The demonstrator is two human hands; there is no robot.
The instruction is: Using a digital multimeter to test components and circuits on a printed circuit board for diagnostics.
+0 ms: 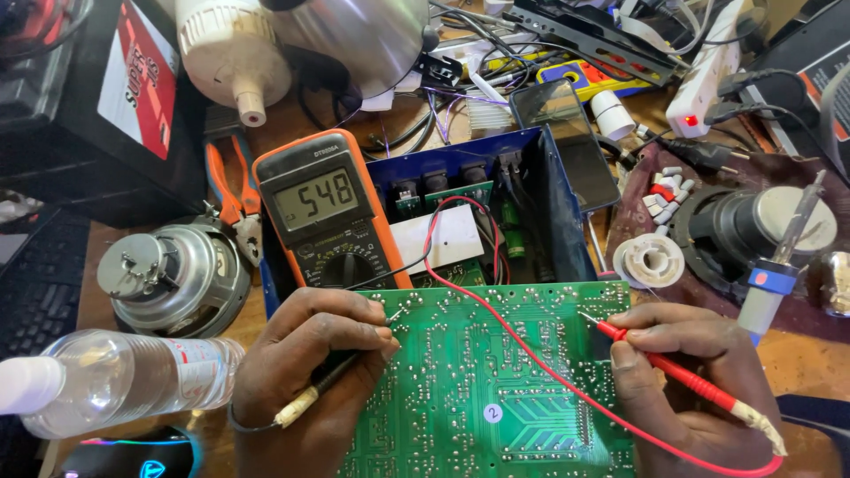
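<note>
A green circuit board [496, 389], solder side up, lies across the front of an open blue metal case [558, 212]. My left hand [305, 372] pinches a black test probe [341, 367] with its tip touching the board's upper left area. My right hand [686, 381] holds a red test probe [655, 358], its tip resting on the board near the upper right edge. A red lead [496, 310] runs across the board. An orange multimeter [323, 212] with a lit digit display leans in the case's left side.
A plastic water bottle [124, 376] lies at the left, beside a round speaker [173, 279]. Orange-handled pliers [230, 190], a phone [567, 133], a solder spool [649, 259], a soldering iron [779, 265] and a white power strip [704, 75] crowd the bench.
</note>
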